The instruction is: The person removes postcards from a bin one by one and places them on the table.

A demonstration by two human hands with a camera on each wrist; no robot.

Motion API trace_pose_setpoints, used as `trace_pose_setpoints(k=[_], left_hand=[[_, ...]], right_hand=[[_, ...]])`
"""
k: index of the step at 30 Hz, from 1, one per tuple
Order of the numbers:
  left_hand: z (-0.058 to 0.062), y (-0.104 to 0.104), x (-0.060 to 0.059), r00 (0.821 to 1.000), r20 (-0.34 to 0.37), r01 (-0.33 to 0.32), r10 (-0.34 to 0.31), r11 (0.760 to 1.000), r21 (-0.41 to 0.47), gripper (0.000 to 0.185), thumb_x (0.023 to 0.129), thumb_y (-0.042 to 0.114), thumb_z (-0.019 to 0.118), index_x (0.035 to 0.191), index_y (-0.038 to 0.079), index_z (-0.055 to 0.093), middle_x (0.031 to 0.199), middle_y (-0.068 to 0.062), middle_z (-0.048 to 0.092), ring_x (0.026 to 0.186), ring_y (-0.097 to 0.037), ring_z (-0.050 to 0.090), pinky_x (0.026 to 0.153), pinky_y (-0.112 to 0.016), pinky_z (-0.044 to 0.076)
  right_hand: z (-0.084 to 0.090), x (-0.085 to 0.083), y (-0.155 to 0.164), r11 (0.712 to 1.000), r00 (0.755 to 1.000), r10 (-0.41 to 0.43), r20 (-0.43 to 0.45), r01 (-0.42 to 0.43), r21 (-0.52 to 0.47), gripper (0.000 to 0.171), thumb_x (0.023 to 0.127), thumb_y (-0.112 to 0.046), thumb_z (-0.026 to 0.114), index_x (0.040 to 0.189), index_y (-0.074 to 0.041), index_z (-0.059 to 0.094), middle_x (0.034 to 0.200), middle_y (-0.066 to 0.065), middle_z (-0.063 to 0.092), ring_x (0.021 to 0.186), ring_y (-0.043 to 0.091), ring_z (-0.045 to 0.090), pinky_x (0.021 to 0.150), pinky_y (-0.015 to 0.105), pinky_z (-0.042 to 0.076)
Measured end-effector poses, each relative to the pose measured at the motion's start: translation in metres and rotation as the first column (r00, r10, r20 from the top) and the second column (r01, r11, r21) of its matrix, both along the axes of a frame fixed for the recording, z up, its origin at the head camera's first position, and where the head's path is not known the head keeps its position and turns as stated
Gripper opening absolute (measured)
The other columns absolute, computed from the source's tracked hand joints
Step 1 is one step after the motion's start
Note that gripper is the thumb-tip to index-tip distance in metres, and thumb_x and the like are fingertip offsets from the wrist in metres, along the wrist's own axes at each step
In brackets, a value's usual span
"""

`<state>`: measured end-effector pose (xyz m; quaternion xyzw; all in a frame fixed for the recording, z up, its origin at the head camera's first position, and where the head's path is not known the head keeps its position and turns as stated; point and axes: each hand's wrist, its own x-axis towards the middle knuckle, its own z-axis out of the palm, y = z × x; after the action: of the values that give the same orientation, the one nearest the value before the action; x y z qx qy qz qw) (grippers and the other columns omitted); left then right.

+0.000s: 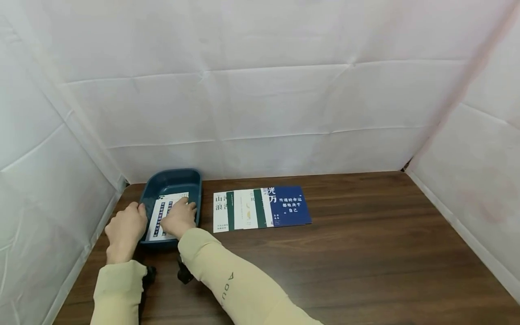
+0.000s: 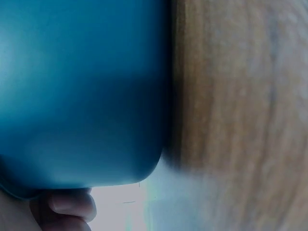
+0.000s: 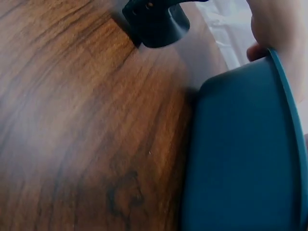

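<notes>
A dark blue plastic bin [image 1: 170,176] stands on the table at the far left. Inside it lie white printed cards [image 1: 156,219] with dark blue text strips. My left hand [image 1: 127,228] grips the bin's left rim; in the left wrist view its curled fingers [image 2: 72,204] show under that rim, against the outer wall. My right hand [image 1: 178,219] reaches over the near right side into the bin and rests on the cards, thumb and fingers spread. The right wrist view shows the bin's outer wall [image 3: 240,154], with the right hand out of sight.
Right of the bin, several overlapping cards [image 1: 239,210] in white and green lie in a row, ending in a dark blue card [image 1: 290,205]. White cloth walls [image 1: 264,99] enclose the brown wooden table [image 1: 365,253] at the back and sides.
</notes>
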<state>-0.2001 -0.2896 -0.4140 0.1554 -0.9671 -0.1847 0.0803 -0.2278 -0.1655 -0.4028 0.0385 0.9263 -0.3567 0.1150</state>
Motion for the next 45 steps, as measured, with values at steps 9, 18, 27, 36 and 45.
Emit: trace_pose_setpoints(k=[9, 18, 27, 36, 45], left_hand=[[0.003, 0.0, 0.001, 1.0, -0.012, -0.01, 0.01, 1.0, -0.01, 0.046, 0.106, 0.027, 0.032, 0.119, -0.011, 0.052, 0.101, -0.041, 0.057, 0.078, -0.055, 0.057, 0.061, -0.063, 0.043], [0.002, 0.004, 0.0, 1.0, -0.003, 0.017, -0.017, 1.0, -0.005, 0.045, 0.106, 0.028, 0.032, 0.124, -0.01, 0.05, 0.105, -0.04, 0.057, 0.082, -0.055, 0.058, 0.065, -0.063, 0.044], [0.004, 0.003, 0.002, 1.0, 0.011, 0.018, -0.018, 1.0, 0.0, 0.046, 0.106, 0.027, 0.032, 0.124, -0.011, 0.05, 0.107, -0.041, 0.056, 0.082, -0.056, 0.057, 0.064, -0.063, 0.043], [0.002, 0.001, 0.0, 1.0, 0.022, 0.007, -0.007, 1.0, 0.005, 0.047, 0.106, 0.028, 0.031, 0.124, -0.011, 0.05, 0.109, -0.041, 0.055, 0.085, -0.056, 0.057, 0.065, -0.064, 0.043], [-0.001, 0.0, 0.001, 0.999, 0.001, 0.037, -0.037, 0.999, 0.001, 0.046, 0.106, 0.028, 0.032, 0.124, -0.01, 0.051, 0.107, -0.042, 0.056, 0.081, -0.057, 0.057, 0.061, -0.063, 0.043]], right_hand=[[0.0, 0.002, 0.0, 0.997, 0.997, -0.004, -0.072, -0.001, -0.072, 0.075, 0.083, -0.024, 0.078, 0.143, -0.003, 0.038, 0.131, 0.016, 0.047, 0.119, 0.028, 0.052, 0.09, 0.036, 0.049], [-0.006, 0.005, 0.004, 0.995, 0.959, -0.047, -0.281, 0.02, -0.1, 0.044, 0.089, -0.016, 0.072, 0.124, -0.001, 0.051, 0.094, 0.01, 0.059, 0.082, 0.024, 0.065, 0.07, 0.033, 0.054], [-0.007, 0.008, 0.004, 0.998, 0.916, -0.022, -0.402, -0.002, -0.06, 0.017, 0.098, -0.021, 0.06, 0.102, -0.005, 0.064, 0.078, 0.004, 0.058, 0.067, 0.016, 0.061, 0.059, 0.028, 0.051], [-0.009, 0.006, 0.006, 0.997, 0.848, 0.08, -0.524, -0.074, 0.031, 0.023, 0.098, -0.02, 0.056, 0.082, -0.01, 0.07, 0.068, 0.0, 0.056, 0.056, 0.011, 0.054, 0.05, 0.023, 0.045], [-0.017, 0.01, 0.02, 0.9, 0.769, -0.114, -0.629, -0.188, -0.392, 0.032, 0.103, -0.02, 0.049, 0.092, -0.008, 0.076, 0.09, -0.001, 0.059, 0.081, 0.008, 0.056, 0.071, 0.017, 0.045]])
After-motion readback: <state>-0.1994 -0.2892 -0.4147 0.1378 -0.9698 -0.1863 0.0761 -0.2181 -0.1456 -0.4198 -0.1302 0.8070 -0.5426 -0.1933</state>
